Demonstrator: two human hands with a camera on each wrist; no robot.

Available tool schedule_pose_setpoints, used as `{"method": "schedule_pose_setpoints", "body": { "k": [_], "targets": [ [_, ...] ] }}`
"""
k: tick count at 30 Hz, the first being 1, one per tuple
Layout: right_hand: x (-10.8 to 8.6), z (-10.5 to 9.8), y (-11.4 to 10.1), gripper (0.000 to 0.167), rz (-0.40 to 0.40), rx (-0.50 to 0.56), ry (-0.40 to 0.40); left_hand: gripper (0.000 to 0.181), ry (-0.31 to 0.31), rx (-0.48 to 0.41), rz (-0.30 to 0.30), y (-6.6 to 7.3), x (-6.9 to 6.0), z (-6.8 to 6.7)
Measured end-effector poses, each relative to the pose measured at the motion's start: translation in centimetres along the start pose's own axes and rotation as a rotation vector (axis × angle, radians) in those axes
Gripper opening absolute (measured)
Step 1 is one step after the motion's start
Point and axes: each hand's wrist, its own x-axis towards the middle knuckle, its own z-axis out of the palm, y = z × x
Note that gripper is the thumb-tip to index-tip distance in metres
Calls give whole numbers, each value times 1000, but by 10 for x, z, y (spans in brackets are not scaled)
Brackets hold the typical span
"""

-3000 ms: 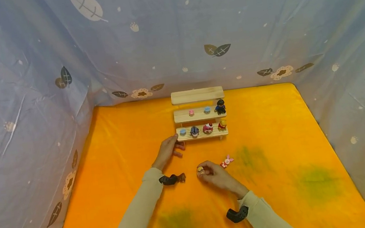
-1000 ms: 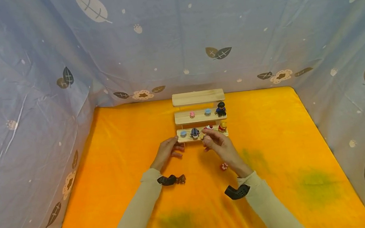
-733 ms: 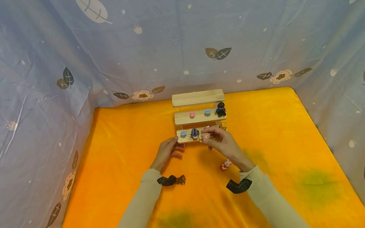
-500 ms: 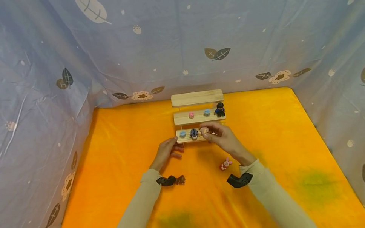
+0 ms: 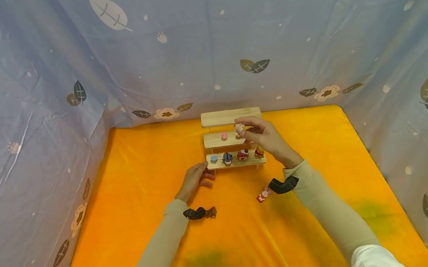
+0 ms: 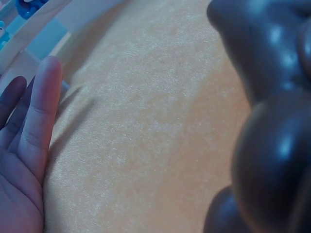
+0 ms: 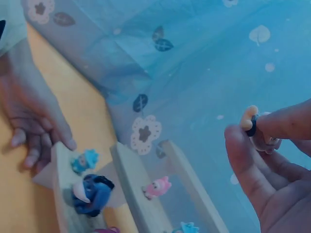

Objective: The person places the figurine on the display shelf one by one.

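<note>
My right hand [image 5: 266, 138] pinches a small pale figurine [image 5: 239, 128] between thumb and fingers, over the middle tier of a three-tier wooden shelf [image 5: 212, 118]. In the right wrist view, the fingers partly cover the figurine [image 7: 250, 120]. My left hand [image 5: 195, 180] touches the left end of the bottom tier, its other fingers extended loosely below. That tier bears a light blue figurine [image 5: 213, 158], a grey-blue donkey figurine [image 5: 227, 158], a dark pink figurine [image 5: 242, 155] and a yellow bear figurine [image 5: 259, 152]. A pink figurine [image 5: 224, 136] stands on the middle tier.
On the orange mat [image 5: 146, 168] lie a pink rabbit figurine [image 5: 262, 195] near my right wrist and a brown figurine [image 5: 211, 212] beside my left wrist. A patterned curtain [image 5: 203, 45] encloses the back and sides. My right hand hides the middle tier's right part.
My right hand has picked the pale figurine off the mat, carried it forward past the bottom tier and raised it to the middle tier. The left hand has stayed at the shelf's end.
</note>
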Motion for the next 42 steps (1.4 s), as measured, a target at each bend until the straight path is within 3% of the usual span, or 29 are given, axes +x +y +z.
{"method": "schedule_pose_setpoints", "body": {
  "k": [13,21,34,42],
  "targets": [
    [14,-11,-6,51,35,70,33,54,1,27,-30,1,0,-1],
    [20,-13,-9,38,-4,22,91,55,-3,24,-25,1,0,-1],
    [28,-27,-18,46,1,16,102,56,8,22,-23,1,0,0],
    [32,-37,-25,42,-47,-64,126,58,10,30,-13,0,0,-1]
  ]
}}
